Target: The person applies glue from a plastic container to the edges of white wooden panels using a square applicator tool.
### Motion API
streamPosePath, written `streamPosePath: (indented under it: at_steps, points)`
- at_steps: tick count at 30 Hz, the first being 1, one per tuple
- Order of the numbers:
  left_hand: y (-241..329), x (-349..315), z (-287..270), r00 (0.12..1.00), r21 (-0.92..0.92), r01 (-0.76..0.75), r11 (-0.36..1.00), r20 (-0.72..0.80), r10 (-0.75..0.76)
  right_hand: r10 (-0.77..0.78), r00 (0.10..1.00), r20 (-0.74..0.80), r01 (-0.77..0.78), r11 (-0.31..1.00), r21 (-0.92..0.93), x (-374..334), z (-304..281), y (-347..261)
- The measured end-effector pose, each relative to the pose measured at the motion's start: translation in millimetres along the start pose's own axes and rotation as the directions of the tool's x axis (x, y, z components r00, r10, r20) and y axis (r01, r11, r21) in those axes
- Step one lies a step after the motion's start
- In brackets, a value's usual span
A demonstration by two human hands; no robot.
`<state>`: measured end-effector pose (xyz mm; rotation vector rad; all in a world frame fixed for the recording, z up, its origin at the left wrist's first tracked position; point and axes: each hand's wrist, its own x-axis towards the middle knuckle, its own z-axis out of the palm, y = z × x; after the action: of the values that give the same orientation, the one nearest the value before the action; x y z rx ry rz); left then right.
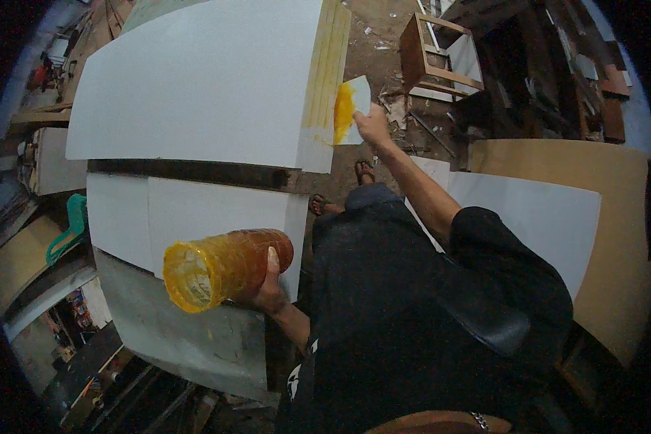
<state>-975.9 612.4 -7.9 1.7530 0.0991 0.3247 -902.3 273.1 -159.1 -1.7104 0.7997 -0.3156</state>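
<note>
My left hand [269, 288] is wrapped round a large clear plastic jar [257, 254] tipped on its side, its open mouth toward the left. Amber-yellow glue coats the rim and fills the lower part. In my right hand [372, 126] is a thin whitish spreader card [362, 92], pinched at its near edge, with thick yellow glue smeared along its left side. The card is right beside the end of a stack of white boards [195, 83]. Yellow streaks of glue [322, 72] run along the stack's stepped right edges; whether the card touches them I cannot tell.
More white panels [217, 213] lie below the stack, across a dark gap. At the right lean a white sheet [528, 210] and a brown board [564, 159]. A wooden frame [445, 61] stands on the littered floor, and a green plastic piece [71, 228] is at the left.
</note>
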Motion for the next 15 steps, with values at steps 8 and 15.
streamPosePath:
  at_steps: [8, 15]
  points:
    - [5, -4, 2, 0.997, -0.038, 0.079, 0.996, 0.027, -0.078, -0.117, 0.991, -0.059, 0.092, 0.942, -0.323, 4, 19, -31]
    - [12, 6, 3, 0.999, -0.044, 0.044, 0.998, 0.031, -0.043, -0.141, 0.986, 0.093, 0.141, 0.99, 0.005, -9, 6, -61]
